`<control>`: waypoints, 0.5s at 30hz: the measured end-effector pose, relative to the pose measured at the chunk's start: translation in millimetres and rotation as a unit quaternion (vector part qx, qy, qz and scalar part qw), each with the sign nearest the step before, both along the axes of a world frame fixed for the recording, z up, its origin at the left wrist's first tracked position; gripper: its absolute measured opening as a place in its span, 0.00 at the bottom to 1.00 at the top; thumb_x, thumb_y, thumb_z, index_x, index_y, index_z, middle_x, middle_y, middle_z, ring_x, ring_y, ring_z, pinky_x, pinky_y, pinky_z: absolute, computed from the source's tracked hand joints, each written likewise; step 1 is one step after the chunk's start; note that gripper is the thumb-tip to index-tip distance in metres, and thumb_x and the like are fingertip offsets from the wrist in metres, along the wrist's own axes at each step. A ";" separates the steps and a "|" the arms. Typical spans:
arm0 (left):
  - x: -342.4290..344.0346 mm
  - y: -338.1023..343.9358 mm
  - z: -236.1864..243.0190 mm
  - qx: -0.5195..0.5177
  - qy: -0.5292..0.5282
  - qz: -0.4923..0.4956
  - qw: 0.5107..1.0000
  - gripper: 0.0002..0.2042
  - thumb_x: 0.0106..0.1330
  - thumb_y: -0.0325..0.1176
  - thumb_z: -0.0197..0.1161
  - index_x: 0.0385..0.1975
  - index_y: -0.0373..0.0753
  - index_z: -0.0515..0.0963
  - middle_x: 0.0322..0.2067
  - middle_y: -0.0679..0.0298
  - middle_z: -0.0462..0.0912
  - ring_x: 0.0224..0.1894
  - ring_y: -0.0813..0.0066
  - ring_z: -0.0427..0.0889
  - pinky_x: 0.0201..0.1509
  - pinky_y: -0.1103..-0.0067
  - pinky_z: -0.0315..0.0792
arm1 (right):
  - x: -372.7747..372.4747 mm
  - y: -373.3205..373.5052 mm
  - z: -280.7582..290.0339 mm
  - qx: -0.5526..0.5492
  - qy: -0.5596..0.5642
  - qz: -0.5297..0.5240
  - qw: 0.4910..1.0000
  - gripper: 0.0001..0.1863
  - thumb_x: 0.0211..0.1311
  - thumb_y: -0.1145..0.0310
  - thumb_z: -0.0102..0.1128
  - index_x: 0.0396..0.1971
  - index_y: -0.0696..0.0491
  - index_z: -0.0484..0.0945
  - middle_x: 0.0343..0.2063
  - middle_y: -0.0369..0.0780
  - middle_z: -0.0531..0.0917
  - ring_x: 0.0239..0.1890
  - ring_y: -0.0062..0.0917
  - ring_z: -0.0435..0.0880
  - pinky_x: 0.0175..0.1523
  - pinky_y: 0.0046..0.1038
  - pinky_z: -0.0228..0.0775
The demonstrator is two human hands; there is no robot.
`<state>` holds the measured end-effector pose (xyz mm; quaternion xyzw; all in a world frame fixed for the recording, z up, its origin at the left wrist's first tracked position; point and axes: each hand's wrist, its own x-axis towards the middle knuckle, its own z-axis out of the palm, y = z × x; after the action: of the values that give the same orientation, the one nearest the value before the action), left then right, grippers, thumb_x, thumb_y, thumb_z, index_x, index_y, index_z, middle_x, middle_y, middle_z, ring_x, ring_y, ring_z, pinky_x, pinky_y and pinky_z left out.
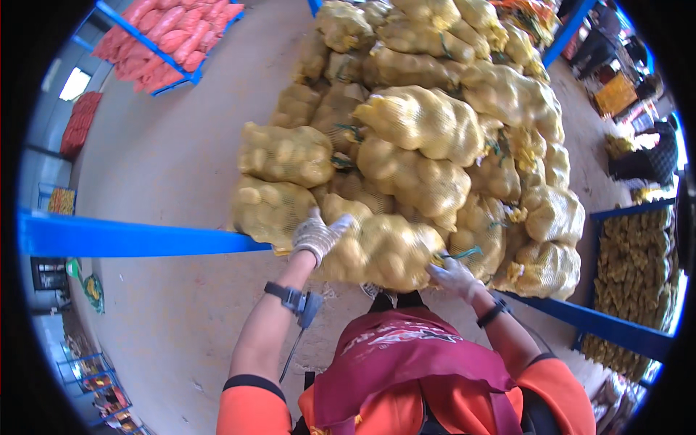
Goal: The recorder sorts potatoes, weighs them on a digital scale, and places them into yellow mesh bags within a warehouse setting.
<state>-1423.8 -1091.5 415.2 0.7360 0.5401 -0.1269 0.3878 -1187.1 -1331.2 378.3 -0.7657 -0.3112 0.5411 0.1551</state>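
A yellow mesh sack of potatoes [395,250] lies crosswise at the near edge of a tall stack of similar sacks. My left hand [319,235], in a pale knitted glove, rests on its left end with fingers and thumb spread. This hand also lies against the neighbouring sack [272,210] on the left. At the right end, by a green tie [464,254], my gloved right hand [457,279] has its fingers closed on the sack's gathered corner. The fingertips there are partly hidden.
Blue rails [138,235] run along both sides of the near edge. More potato sacks [428,123] pile up beyond. Pink sacks [163,36] fill a blue rack at the far left. Another sack-filled rack [634,268] stands at right, and people [656,156] work at the far right.
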 end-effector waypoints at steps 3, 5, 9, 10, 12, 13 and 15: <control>23.8 -23.7 -9.8 0.269 0.011 -0.059 0.961 0.40 0.56 0.62 0.58 0.63 0.43 0.60 0.62 0.48 0.62 0.63 0.52 0.64 0.64 0.53 0.56 | -9.6 2.9 -60.6 0.310 -0.014 -0.150 0.939 0.45 0.56 0.52 0.62 0.67 0.53 0.48 0.56 0.52 0.69 0.58 0.41 0.70 0.61 0.37 0.62; 15.5 -50.0 -24.0 0.392 -0.072 -0.137 0.907 0.39 0.55 0.64 0.56 0.62 0.45 0.63 0.63 0.49 0.60 0.65 0.51 0.60 0.66 0.50 0.50 | -28.8 14.2 -19.3 0.226 0.276 -0.260 0.898 0.50 0.53 0.52 0.66 0.69 0.53 0.44 0.60 0.54 0.62 0.64 0.43 0.62 0.66 0.37 0.55; 8.7 -40.0 -41.9 0.428 -0.047 -0.252 0.867 0.35 0.55 0.62 0.56 0.60 0.49 0.66 0.63 0.51 0.58 0.66 0.52 0.56 0.67 0.49 0.44 | -62.8 46.5 -34.9 0.148 -0.083 -0.055 0.984 0.56 0.47 0.42 0.65 0.70 0.47 0.43 0.63 0.63 0.52 0.67 0.58 0.50 0.69 0.42 0.46; -0.1 -30.6 -54.6 0.444 -0.068 -0.216 0.867 0.34 0.55 0.60 0.56 0.60 0.49 0.67 0.63 0.52 0.60 0.65 0.52 0.57 0.67 0.49 0.44 | -61.9 58.1 -27.1 0.140 -0.105 -0.020 0.984 0.55 0.47 0.40 0.64 0.70 0.47 0.44 0.63 0.65 0.51 0.66 0.59 0.50 0.69 0.44 0.46; 7.7 -29.7 -55.2 0.483 -0.076 -0.168 0.856 0.29 0.58 0.55 0.57 0.57 0.47 0.71 0.61 0.52 0.63 0.63 0.51 0.60 0.66 0.50 0.47 | -59.9 74.2 -19.8 0.171 -0.144 -0.006 0.975 0.52 0.48 0.38 0.61 0.69 0.47 0.49 0.60 0.67 0.54 0.64 0.60 0.55 0.67 0.47 0.51; 18.5 -23.8 -55.9 0.475 -0.084 -0.176 0.858 0.29 0.58 0.55 0.57 0.57 0.47 0.71 0.61 0.52 0.63 0.63 0.51 0.60 0.66 0.50 0.47 | -49.5 86.8 -17.4 0.160 -0.123 -0.024 0.979 0.49 0.49 0.40 0.61 0.67 0.51 0.52 0.57 0.65 0.60 0.61 0.57 0.61 0.64 0.46 0.57; 38.8 -9.8 -47.5 0.456 -0.033 -0.155 0.876 0.28 0.59 0.53 0.56 0.57 0.47 0.70 0.61 0.52 0.64 0.63 0.50 0.61 0.66 0.52 0.49 | -24.6 101.3 -4.9 0.139 -0.094 -0.060 0.984 0.48 0.50 0.39 0.60 0.66 0.48 0.53 0.55 0.63 0.63 0.58 0.56 0.66 0.62 0.45 0.61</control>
<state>-1385.0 -1101.2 367.7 0.9093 0.4041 0.0991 0.0025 -1211.7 -1229.9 373.4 -0.8012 -0.3503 0.4081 0.2623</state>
